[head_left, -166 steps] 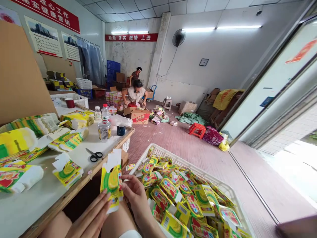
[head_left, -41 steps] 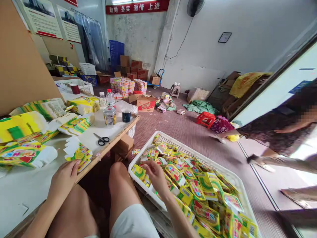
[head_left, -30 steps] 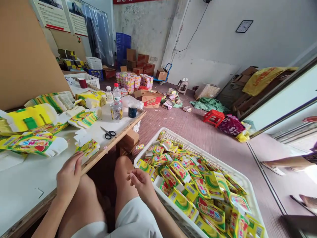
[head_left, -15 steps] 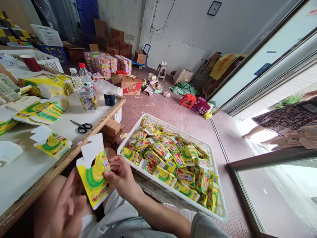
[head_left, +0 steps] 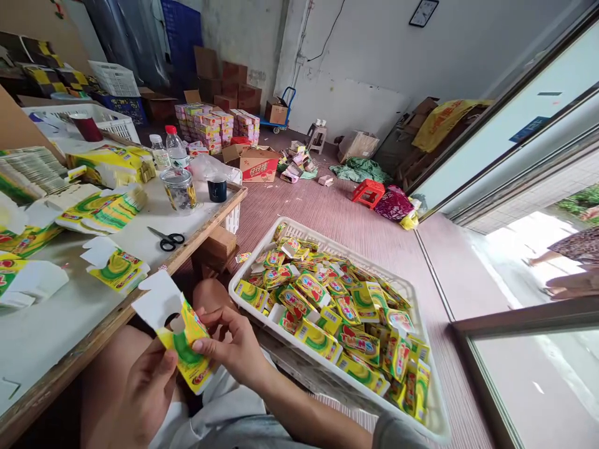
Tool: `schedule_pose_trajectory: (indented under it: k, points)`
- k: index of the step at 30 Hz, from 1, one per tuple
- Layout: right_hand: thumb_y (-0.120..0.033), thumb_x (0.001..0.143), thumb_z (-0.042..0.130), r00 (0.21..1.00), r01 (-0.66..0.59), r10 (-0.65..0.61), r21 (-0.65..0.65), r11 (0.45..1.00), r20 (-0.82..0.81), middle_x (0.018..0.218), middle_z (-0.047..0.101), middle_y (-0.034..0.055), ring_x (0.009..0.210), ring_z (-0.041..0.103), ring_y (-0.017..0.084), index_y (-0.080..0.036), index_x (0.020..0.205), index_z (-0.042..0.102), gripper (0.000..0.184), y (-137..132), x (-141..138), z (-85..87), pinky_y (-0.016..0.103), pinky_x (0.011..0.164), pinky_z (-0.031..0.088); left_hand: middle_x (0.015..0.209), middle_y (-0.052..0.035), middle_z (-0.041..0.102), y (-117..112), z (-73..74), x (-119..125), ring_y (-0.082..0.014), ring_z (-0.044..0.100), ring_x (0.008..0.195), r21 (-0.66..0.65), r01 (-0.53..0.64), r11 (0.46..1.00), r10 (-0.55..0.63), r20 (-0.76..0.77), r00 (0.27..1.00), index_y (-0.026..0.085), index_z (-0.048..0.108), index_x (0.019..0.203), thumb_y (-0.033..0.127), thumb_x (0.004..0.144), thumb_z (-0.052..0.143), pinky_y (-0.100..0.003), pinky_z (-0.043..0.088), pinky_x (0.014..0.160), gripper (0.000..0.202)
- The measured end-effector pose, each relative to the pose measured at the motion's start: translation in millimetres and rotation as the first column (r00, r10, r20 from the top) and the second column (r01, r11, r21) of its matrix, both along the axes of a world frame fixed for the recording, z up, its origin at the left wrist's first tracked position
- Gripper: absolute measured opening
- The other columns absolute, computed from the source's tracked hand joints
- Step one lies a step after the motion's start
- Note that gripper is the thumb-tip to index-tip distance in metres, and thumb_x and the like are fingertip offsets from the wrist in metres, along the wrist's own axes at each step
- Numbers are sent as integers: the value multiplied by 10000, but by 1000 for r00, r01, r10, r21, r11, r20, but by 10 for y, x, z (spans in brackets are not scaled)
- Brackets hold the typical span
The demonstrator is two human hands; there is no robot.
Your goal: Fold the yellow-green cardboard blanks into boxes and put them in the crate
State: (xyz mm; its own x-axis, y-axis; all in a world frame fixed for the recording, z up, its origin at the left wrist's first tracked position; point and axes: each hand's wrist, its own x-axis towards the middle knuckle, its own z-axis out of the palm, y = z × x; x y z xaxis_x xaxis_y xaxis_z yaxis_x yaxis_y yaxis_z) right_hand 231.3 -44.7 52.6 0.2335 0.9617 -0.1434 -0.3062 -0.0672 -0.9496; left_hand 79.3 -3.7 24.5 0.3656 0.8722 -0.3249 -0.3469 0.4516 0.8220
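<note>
Tilting carton [head_left: 180, 340], white flaps pointing up-left

One head-worn camera faces forward and down, close over the left hand [head_left: 145, 386] and right hand [head_left: 234, 346], beside the table [head_left: 56, 330].

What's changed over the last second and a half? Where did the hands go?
The left hand lifted a carton off the stack and drew it in close. The right hand came out of the crate and took hold of the carton too. The scissors, jar and crate stayed put.
</note>
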Motion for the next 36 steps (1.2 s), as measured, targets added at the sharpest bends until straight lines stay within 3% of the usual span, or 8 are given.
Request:
schedule_pose_trajectory:
  k: [6, 12, 17, 21, 28, 32, 34, 36]
  points:
    - [-470, 784, 757, 959, 86, -96, 51, 995, 267, 699, 594, -28, 591, 426, 107, -193, 758, 624, 308, -33, -22, -119, 236, 552, 324, 999, -108, 806, 39, 13, 122, -346, 757, 958, 73, -20, 997, 35, -210, 977, 182, 637, 1228, 552, 723, 797, -400, 643, 804, 645]
    - [-327, 833, 692, 938, 91, -123, 112, 990, 324, 759, 566, -34, 602, 420, 113, -219, 888, 544, 191, -40, 111, -126, 241, 560, 326, 1081, -88, 789, 7, 91, 176, -303, 721, 1098, 231, -5, 973, 70, -275, 959, 269, 410, 1346, 445, 751, 810, -363, 614, 885, 738]
    - [-378, 884, 670, 940, -134, 70, 173, 976, 335, 1038, 663, 36, 632, 477, 120, -253, 1286, 484, 460, -73, 305, 1, 257, 586, 372, 1209, -136, 741, 12, 185, 130, -318, 688, 1156, 240, 167, 956, -114, -221, 969, 271, 315, 1439, 454, 835, 735, -376, 601, 887, 758]
    - [-481, 947, 595, 928, -245, 179, 175, 954, 326, 988, 651, 45, 731, 542, 155, -261, 1355, 456, 485, -123, 400, 40, 282, 650, 420, 1273, -139, 703, 23, 241, 33, -329, 646, 1208, 214, 270, 939, -233, -182, 955, 270, 368, 1415, 416, 870, 712, -398, 569, 931, 661]
    - [-537, 935, 602, 899, -310, 247, 126, 942, 362, 800, 599, -12, 658, 496, 137, -244, 1159, 543, 373, -127, 535, 74, 256, 593, 384, 1219, -90, 722, -35, 263, 4, -302, 669, 1149, 184, 401, 898, -389, -100, 916, 292, 447, 1280, 390, 875, 717, -375, 564, 882, 496]
    - [-553, 959, 548, 869, -249, 166, 121, 961, 467, 739, 592, 2, 646, 487, 141, -202, 909, 624, 362, -119, 558, 60, 260, 594, 380, 1246, -96, 708, -73, 298, 54, -291, 676, 1133, 119, 444, 888, -438, -77, 896, 343, 234, 1470, 379, 865, 731, -398, 549, 903, 784]
    - [-555, 966, 531, 878, -243, 161, 131, 961, 450, 813, 634, 26, 706, 546, 161, -213, 963, 615, 352, -124, 542, 32, 268, 636, 426, 1262, -108, 698, -85, 303, 81, -284, 676, 1129, 112, 464, 879, -462, -47, 886, 347, 76, 1531, 383, 866, 729, -413, 536, 926, 932]
    - [-552, 960, 546, 908, -222, 150, 146, 964, 390, 886, 660, 32, 754, 595, 177, -250, 1139, 557, 351, -127, 535, 12, 276, 669, 468, 1289, -130, 680, -89, 290, 108, -288, 671, 1132, 148, 475, 868, -475, -35, 879, 311, 125, 1538, 395, 860, 731, -403, 535, 921, 914]
